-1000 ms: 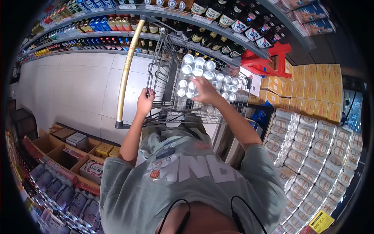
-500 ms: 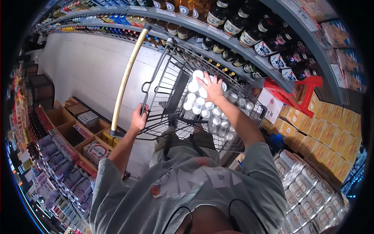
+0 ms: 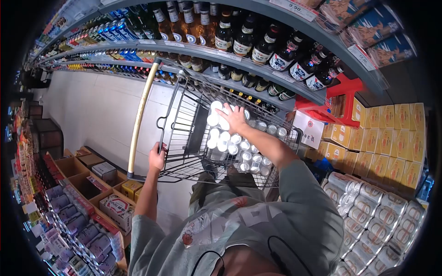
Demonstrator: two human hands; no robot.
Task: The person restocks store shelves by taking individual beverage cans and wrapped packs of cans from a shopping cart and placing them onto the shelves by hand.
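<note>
A wire shopping cart (image 3: pixel 184 158) stands in front of me, with a pale yellow handle bar (image 3: pixel 142 110) on its left side. Packs of silver-topped cans (image 3: pixel 224 141) lie inside it. My right hand (image 3: pixel 234 118) rests on top of the upper can pack, fingers spread. With its fingers wrapped round the cart's wire rim, my left hand (image 3: pixel 157 156) is closed at the left side, near the handle bar.
Shelves of bottles (image 3: pixel 223 39) run along the top. A red stand (image 3: pixel 340 103) and yellow boxes (image 3: pixel 386 138) are at the right, above stacked can packs (image 3: pixel 368 221). Cardboard boxes (image 3: pixel 87 184) and more cans (image 3: pixel 85 225) line the lower left.
The view has shifted and turned. My right hand has moved from the middle of the cans onto the upper pack and stays spread there. My left hand has kept hold of the cart rim.
</note>
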